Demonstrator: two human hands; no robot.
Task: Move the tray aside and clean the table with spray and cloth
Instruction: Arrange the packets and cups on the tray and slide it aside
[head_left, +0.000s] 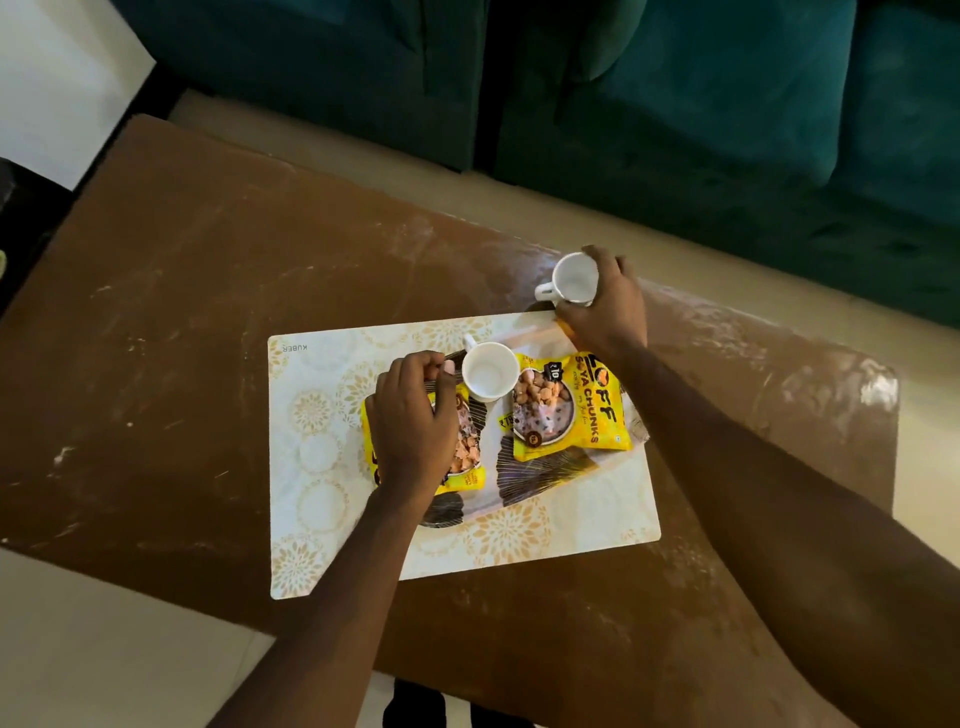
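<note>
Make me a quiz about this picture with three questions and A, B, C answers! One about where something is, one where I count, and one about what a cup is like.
1. Where does the free white cup stand?
A) on the sofa
B) on the tray, beside the packets
C) on the floor

2. How many yellow packets lie on the tray?
A) one
B) two
C) four

3. The held cup in the right hand is:
A) full of juice
B) broken in pieces
C) empty

Answers:
1 B, it sits on the patterned tray next to the snack packets.
2 B, there is the left packet and the right packet, and no more.
3 C, its inside shows bare and white.
</note>
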